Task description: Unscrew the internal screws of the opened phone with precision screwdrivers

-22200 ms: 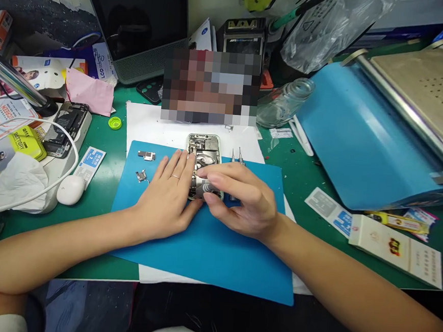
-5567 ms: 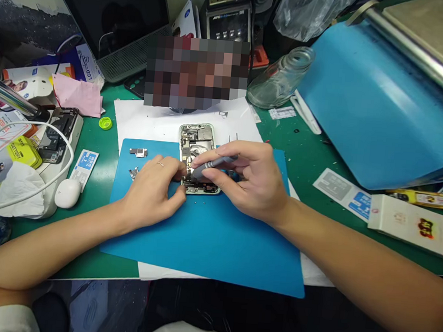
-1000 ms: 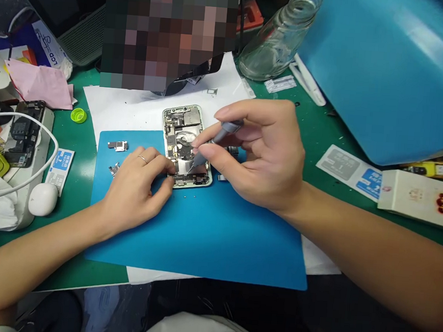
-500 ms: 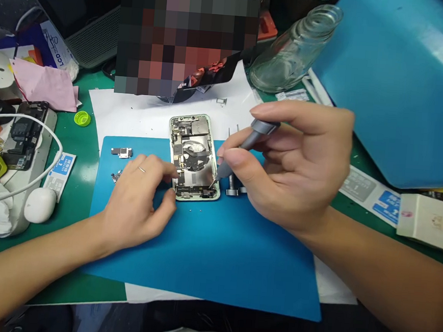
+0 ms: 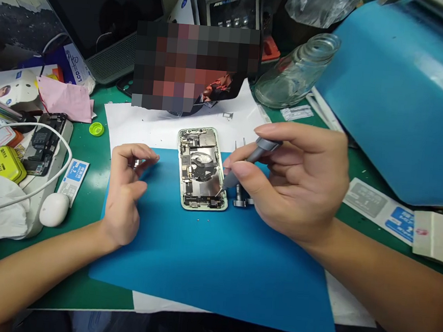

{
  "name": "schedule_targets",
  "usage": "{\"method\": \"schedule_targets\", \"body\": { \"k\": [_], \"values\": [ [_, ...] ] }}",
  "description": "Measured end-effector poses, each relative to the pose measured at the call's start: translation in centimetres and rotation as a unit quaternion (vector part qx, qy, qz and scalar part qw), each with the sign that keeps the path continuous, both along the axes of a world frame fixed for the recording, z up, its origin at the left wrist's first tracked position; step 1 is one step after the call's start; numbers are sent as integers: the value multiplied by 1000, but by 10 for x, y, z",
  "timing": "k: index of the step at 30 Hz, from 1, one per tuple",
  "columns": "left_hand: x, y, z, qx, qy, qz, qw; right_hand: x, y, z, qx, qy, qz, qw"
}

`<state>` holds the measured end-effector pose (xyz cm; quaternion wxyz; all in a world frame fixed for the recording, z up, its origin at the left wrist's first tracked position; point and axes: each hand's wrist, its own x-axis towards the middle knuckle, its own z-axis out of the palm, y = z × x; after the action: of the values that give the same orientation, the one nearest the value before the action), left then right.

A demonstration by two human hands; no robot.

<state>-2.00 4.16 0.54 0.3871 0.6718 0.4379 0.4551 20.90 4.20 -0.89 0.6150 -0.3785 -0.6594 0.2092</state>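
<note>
An opened phone (image 5: pixel 202 168) with bare boards and shields lies face down on a blue mat (image 5: pixel 206 257). My right hand (image 5: pixel 300 182) grips a grey screwdriver (image 5: pixel 249 158) like a pen, its tip touching the phone's lower right edge. My left hand (image 5: pixel 125 189) is on the mat to the left of the phone, fingers curled, the tips pinched at a small metal part (image 5: pixel 137 162) that is mostly hidden. Two more screwdrivers (image 5: pixel 239 188) lie beside the phone on the right. A few tiny screws (image 5: pixel 199 218) sit just below the phone.
A glass jar (image 5: pixel 296 72) lies at the back right beside a large blue-covered machine (image 5: pixel 399 93). White paper (image 5: pixel 151 124) lies under the mat. At left are a white mouse (image 5: pixel 54 209), a cable, another dismantled phone (image 5: pixel 43 141), a yellow tin (image 5: pixel 6 163) and a green cap (image 5: pixel 96 129).
My left hand let go of the phone's left edge and moved left to the small metal part. The right hand and screwdriver stay at the phone's lower right. The camera drew back a little.
</note>
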Motion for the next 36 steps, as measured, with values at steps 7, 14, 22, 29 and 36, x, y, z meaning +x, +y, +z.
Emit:
{"method": "schedule_targets", "body": {
  "k": [7,14,22,29,36],
  "values": [
    [-1,-1,-1,1,-40,-17,999,1,2,-1,15,-9,11,1000],
    [3,-7,1,137,-18,11,990,2,3,-3,28,-23,9,999],
    [0,-27,10,311,56,-110,942,2,1,-3,7,-14,-2,1000],
    [10,-25,8,401,170,-317,842,2,-2,-7,17,-19,-7,1000],
    [7,-22,5,337,246,-313,853,5,0,-5,54,-43,24,997]
  ]
}}
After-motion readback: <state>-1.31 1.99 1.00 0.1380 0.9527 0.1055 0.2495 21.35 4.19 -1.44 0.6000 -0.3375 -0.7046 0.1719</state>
